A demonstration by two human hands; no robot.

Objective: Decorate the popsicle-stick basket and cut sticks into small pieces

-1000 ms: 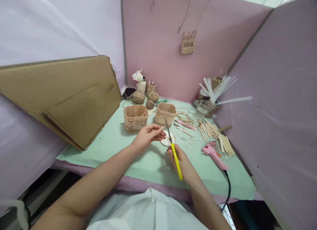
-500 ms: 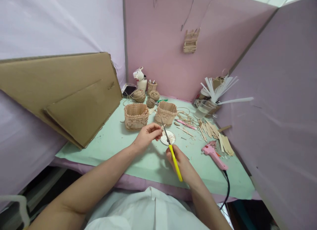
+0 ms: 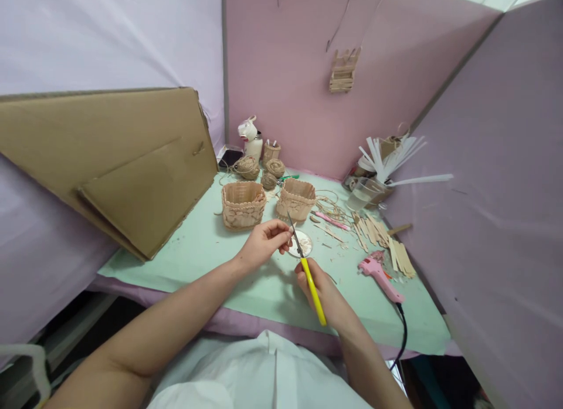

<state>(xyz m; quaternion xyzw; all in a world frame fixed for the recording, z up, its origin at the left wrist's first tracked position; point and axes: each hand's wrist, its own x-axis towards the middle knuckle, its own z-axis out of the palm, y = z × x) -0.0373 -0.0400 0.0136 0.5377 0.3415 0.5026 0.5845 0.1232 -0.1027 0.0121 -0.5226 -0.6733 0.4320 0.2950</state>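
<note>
My right hand (image 3: 320,288) is closed round yellow-handled scissors (image 3: 313,291), whose dark blades point up and away from me. Pinched in the fingertips of my left hand (image 3: 266,243) is a small pale wood piece, mostly hidden by the fingers and the blades. The scissor blades meet my left fingertips at this piece. Under them lies a small round white dish (image 3: 303,244) with pale shavings in it. Just beyond stand two wooden baskets with scalloped rims, a left basket (image 3: 243,212) and a right basket (image 3: 297,203).
Craft sticks (image 3: 373,230) and a pink glue gun (image 3: 380,277) with a black cord lie to the right. White glue sticks (image 3: 387,159) stand in a cup behind. Twine balls (image 3: 247,168) sit at the back. A large cardboard sheet (image 3: 153,180) leans at the left.
The fingers of my left hand have shifted slightly, and the wood piece shows less. The scissors stay at almost the same place. The whole view has moved a little.
</note>
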